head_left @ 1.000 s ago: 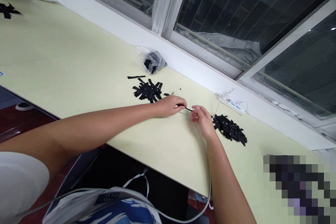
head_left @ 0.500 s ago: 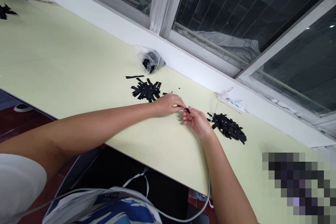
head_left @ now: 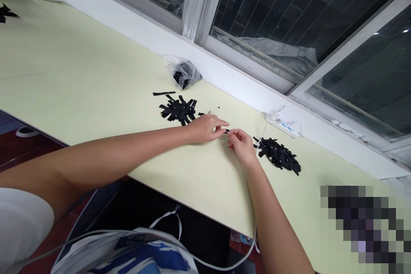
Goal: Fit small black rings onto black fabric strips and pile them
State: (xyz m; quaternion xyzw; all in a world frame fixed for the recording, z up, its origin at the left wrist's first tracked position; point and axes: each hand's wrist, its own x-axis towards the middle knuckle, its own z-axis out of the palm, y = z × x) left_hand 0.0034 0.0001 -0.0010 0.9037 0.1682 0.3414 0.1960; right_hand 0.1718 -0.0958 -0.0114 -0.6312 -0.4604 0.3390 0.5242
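Observation:
My left hand point(head_left: 207, 129) and my right hand point(head_left: 240, 144) meet over the pale yellow table point(head_left: 80, 81), fingertips pinched on one small black strip point(head_left: 226, 131) between them. A heap of black strips point(head_left: 178, 110) lies just behind my left hand. A second heap of black strips point(head_left: 279, 155) lies to the right of my right hand. Most of the held strip is hidden by my fingers.
A clear plastic bag of black pieces point(head_left: 184, 73) rests against the white window sill. One loose strip point(head_left: 163, 93) lies left of the near heap. A white power strip with cable point(head_left: 282, 125) sits by the sill. A white bag point(head_left: 128, 252) hangs below the table edge.
The strip was stretched between my hands a second ago. My right hand has since come in to the left, so both hands now pinch it close together.

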